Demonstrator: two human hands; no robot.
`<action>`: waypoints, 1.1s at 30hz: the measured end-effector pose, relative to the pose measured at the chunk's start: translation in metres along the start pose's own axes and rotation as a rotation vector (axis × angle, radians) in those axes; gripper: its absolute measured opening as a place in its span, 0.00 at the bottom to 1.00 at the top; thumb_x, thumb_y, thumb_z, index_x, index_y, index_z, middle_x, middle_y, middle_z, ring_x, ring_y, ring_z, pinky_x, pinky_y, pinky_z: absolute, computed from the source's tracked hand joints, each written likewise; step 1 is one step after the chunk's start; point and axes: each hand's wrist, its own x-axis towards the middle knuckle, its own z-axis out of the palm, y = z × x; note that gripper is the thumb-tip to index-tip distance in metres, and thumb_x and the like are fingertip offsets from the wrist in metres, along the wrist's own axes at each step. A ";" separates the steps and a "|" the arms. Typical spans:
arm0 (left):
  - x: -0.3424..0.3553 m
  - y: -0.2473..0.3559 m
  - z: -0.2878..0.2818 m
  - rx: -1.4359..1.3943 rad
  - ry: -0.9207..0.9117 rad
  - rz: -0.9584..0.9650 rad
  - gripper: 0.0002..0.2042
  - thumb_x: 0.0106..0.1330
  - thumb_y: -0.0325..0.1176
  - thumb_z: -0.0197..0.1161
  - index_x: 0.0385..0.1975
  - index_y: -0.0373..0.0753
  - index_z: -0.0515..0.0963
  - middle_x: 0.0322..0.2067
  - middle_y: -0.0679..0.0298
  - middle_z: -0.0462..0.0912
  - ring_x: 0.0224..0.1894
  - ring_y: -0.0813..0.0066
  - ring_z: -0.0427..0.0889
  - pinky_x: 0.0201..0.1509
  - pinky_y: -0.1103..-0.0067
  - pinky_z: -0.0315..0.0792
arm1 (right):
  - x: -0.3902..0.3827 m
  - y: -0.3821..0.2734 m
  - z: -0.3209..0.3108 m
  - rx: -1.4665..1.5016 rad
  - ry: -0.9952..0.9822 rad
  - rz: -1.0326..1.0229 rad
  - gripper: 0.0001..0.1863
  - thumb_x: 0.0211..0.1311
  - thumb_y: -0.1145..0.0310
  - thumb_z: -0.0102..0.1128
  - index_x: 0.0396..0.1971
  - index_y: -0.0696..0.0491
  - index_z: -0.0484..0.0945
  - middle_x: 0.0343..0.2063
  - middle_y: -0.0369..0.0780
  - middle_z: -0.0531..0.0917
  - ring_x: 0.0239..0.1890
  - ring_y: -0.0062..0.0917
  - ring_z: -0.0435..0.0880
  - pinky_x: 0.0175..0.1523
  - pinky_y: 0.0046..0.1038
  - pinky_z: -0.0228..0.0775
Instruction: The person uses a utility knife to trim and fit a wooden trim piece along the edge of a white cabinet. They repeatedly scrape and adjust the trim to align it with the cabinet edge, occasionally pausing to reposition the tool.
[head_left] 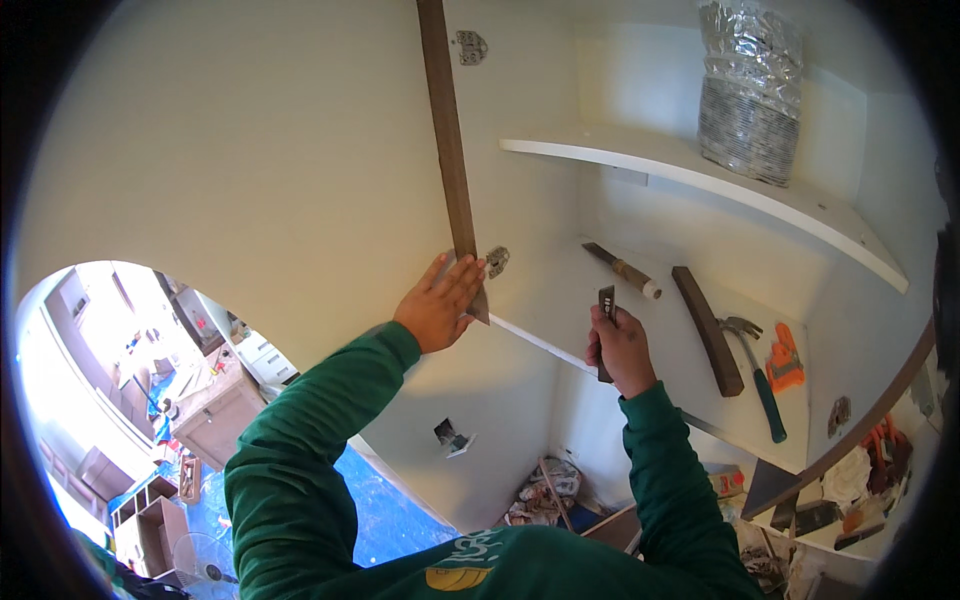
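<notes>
My left hand point(437, 305) lies flat, fingers stretched out, over the lower part of a long brown strip point(448, 130) that runs down the edge of a white panel. A pointed brownish end point(481, 306) shows below the fingers; whether it belongs to the strip I cannot tell. My right hand point(624, 352) is closed around a slim black tool point(606, 300), held upright above the lower shelf. It looks like a utility knife, but the fingers cover its middle. On that shelf lie a chisel point(630, 275), a dark wooden bar point(705, 330) and a claw hammer point(758, 380).
An orange tool point(786, 357) lies beside the hammer. A silver flexible duct point(750, 100) stands on the curved upper shelf point(640, 155). Cutouts with sockets point(498, 261) mark the walls. Tools and debris point(850, 490) crowd the lower right; blue sheeting point(390, 505) covers the floor.
</notes>
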 end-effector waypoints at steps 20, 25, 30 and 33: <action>0.018 -0.022 -0.014 0.189 -0.010 0.118 0.30 0.75 0.49 0.51 0.73 0.42 0.66 0.78 0.60 0.55 0.82 0.63 0.47 0.83 0.52 0.37 | -0.002 0.000 0.000 0.009 0.014 0.007 0.14 0.79 0.59 0.54 0.36 0.53 0.74 0.21 0.33 0.74 0.17 0.18 0.76 0.24 0.24 0.75; 0.025 -0.036 -0.021 0.148 -0.051 0.223 0.28 0.74 0.50 0.54 0.70 0.43 0.71 0.77 0.60 0.59 0.81 0.63 0.49 0.83 0.52 0.37 | -0.003 -0.002 0.003 0.018 0.003 0.010 0.15 0.79 0.57 0.54 0.36 0.53 0.74 0.21 0.33 0.74 0.17 0.17 0.76 0.23 0.24 0.75; 0.056 -0.074 -0.052 0.162 0.061 0.156 0.28 0.73 0.50 0.55 0.69 0.44 0.72 0.76 0.60 0.60 0.81 0.61 0.50 0.83 0.52 0.37 | -0.001 0.005 -0.005 -0.005 0.007 -0.032 0.19 0.76 0.51 0.59 0.34 0.51 0.73 0.21 0.33 0.76 0.17 0.18 0.77 0.23 0.25 0.77; 0.066 -0.096 -0.073 0.235 0.101 0.113 0.29 0.72 0.51 0.56 0.69 0.45 0.71 0.77 0.58 0.59 0.81 0.59 0.49 0.83 0.52 0.36 | 0.003 0.010 -0.003 0.015 0.008 -0.001 0.15 0.77 0.54 0.57 0.40 0.52 0.75 0.22 0.33 0.76 0.18 0.18 0.78 0.24 0.25 0.78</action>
